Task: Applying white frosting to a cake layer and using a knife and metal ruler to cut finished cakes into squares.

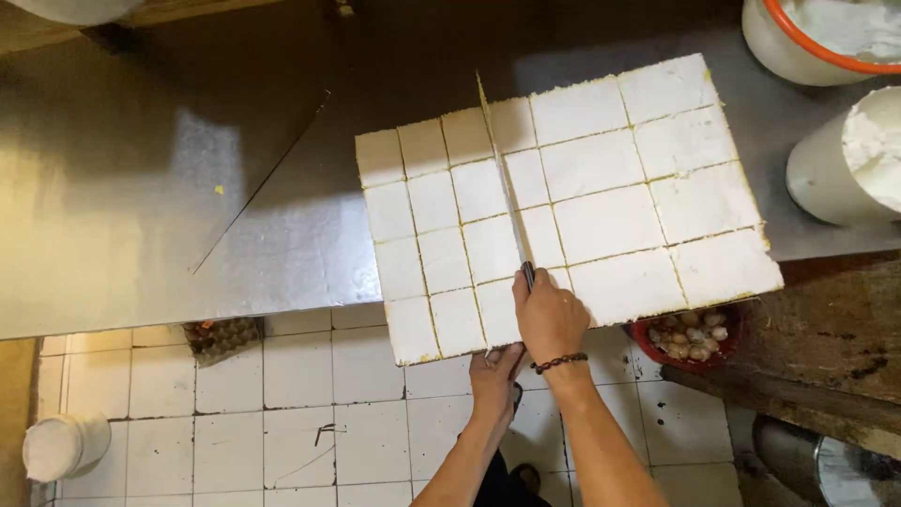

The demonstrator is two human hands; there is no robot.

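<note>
The white slab (601, 188), scored into a grid of squares, shows yellow along its edges and cut lines. Beneath it lies the dull grey metal table (141, 207). Below the slab, the floor tiles (291, 413) are white with dark grout. Right of the slab, a red bowl (690, 336) holds pale speckled pieces; above the slab, a white bucket (798, 47) has an orange rim.
</note>
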